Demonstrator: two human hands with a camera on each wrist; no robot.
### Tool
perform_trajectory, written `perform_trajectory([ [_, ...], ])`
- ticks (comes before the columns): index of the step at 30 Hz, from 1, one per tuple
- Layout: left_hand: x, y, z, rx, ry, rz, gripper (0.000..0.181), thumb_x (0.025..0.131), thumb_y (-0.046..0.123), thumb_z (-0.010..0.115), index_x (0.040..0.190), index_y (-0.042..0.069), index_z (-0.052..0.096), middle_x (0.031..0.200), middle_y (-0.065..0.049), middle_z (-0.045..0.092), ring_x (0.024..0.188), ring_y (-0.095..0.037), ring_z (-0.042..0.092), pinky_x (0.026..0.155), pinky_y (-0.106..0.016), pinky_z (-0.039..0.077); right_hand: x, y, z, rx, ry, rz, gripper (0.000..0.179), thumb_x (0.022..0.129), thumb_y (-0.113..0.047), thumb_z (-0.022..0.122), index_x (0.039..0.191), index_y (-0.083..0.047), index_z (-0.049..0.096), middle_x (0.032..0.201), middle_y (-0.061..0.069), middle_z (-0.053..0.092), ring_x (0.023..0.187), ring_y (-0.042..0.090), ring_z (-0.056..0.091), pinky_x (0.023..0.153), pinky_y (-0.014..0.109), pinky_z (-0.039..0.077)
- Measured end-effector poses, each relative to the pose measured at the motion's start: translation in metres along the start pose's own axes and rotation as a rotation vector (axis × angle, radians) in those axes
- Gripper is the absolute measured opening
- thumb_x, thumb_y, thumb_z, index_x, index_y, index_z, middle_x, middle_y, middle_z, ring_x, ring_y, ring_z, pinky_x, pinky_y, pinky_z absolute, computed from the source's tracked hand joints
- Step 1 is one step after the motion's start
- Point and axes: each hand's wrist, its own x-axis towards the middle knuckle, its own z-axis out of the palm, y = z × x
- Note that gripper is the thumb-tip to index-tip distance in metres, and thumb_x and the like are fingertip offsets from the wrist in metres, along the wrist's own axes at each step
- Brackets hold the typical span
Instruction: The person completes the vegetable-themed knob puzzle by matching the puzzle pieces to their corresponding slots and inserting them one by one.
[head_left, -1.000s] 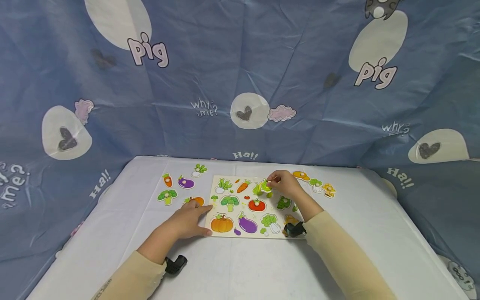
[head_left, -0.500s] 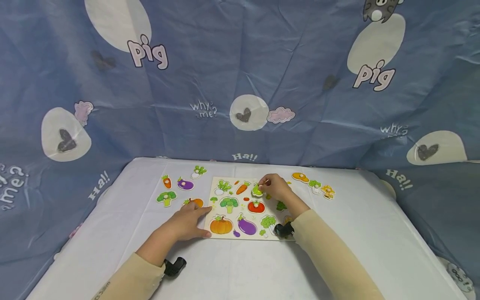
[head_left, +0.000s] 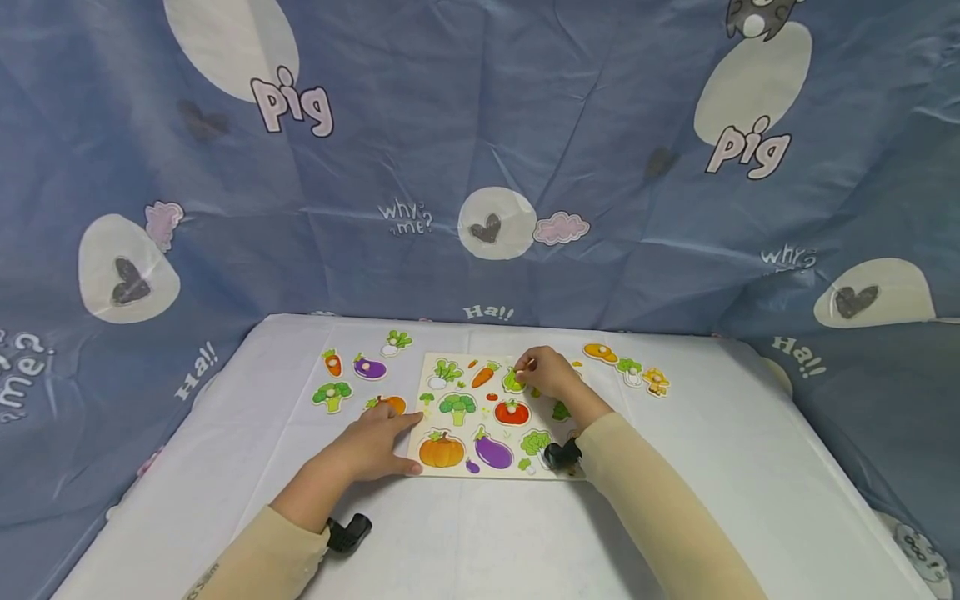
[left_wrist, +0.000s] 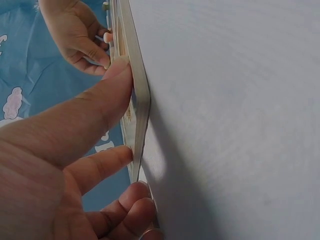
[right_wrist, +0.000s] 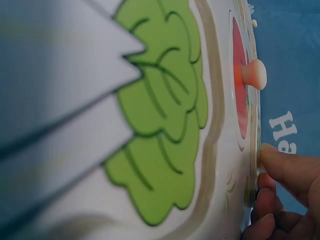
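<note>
A cream puzzle board (head_left: 468,437) with painted vegetables lies on the white table. My right hand (head_left: 551,373) pinches a green vegetable-shaped puzzle piece (head_left: 512,381) near the board's far edge, over the green picture right of the carrot. In the right wrist view its fingertips hide most of that piece. A red tomato piece (head_left: 512,412) with a knob (right_wrist: 255,75) sits in the board just nearer. My left hand (head_left: 371,442) rests at the board's left side, thumb (left_wrist: 117,82) against the near corner and forefinger (left_wrist: 102,167) touching the edge farther along.
Left of the board lie loose carrot (head_left: 332,363), eggplant (head_left: 370,368), turnip (head_left: 396,342), broccoli (head_left: 332,397) and pumpkin (head_left: 392,405) pieces. Right of it are potato-like (head_left: 600,352), cabbage (head_left: 630,372) and yellow-orange (head_left: 656,382) pieces. A blue patterned cloth (head_left: 420,275) hangs behind.
The right hand has shifted left across the board with the green piece, then nearly stopped over the picture beside the carrot. My left hand has stayed at the board's left edge.
</note>
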Motion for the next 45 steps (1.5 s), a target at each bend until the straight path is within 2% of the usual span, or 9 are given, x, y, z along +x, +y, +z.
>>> perform_trajectory([
  [26, 0.002, 0.000, 0.000, 0.002, 0.012, 0.003, 0.084, 0.072, 0.041, 0.089, 0.144, 0.017, 0.056, 0.118, -0.014, 0.053, 0.099, -0.025, 0.049, 0.089, -0.046, 0.048, 0.000, -0.003, -0.005, -0.034, -0.007, 0.014, 0.009, 0.093, -0.019, 0.073, 0.097, -0.012, 0.073, 0.094, 0.004, 0.064, 0.080, 0.020, 0.056, 0.070, 0.031, 0.045],
  [37, 0.002, -0.001, 0.002, -0.004, 0.012, 0.001, 0.083, 0.071, 0.041, 0.089, 0.144, 0.016, 0.056, 0.119, -0.015, 0.053, 0.099, -0.025, 0.049, 0.089, -0.047, 0.048, -0.006, 0.000, -0.010, 0.080, 0.008, -0.001, 0.007, 0.092, -0.015, 0.074, 0.096, -0.009, 0.073, 0.092, 0.007, 0.063, 0.076, 0.021, 0.056, 0.063, 0.029, 0.047],
  [45, 0.002, -0.001, 0.003, -0.004, 0.012, 0.004, 0.083, 0.072, 0.040, 0.089, 0.144, 0.016, 0.056, 0.119, -0.015, 0.053, 0.100, -0.025, 0.049, 0.090, -0.047, 0.048, -0.017, 0.000, -0.020, 0.113, 0.006, -0.027, 0.010, 0.092, -0.013, 0.072, 0.101, -0.009, 0.073, 0.093, 0.008, 0.062, 0.081, 0.022, 0.055, 0.069, 0.032, 0.046],
])
